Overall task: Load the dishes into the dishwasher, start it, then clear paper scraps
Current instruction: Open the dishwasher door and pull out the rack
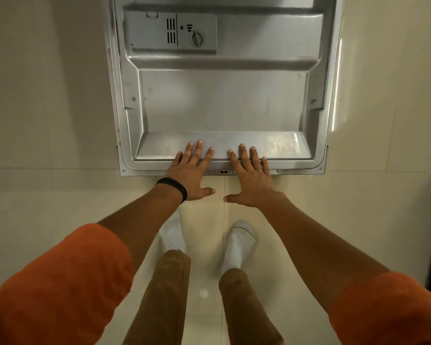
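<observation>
There's the dishwasher door (219,100), dropped open and lying flat with its inner face up, straight in front of the person. It's dull brushed steel, a shallow pressed pan with rounded corners and a stepped ledge along the near side. Its long axis runs away from the person. The latch (224,171) edge sits closest to them, and the far end is cut off at the top of view.

Both hands are down on that near rim. The left hand (190,175) and right hand (251,180) lie flat side by side, fingers straight and spread over the ledge, thumbs sticking out over the floor, gripping nothing.

Further up the door sits the grey plastic detergent dispenser (171,33), rectangular, with slotted vents and a round cap (197,38).

A black wristband (173,186) is on the left wrist, and there's a thin ring (258,168) on the right hand. The sleeves (60,282) are orange, and white socks (239,245) stand on glossy cream floor tiles (47,195). The left foot is half hidden behind the forearm.
</observation>
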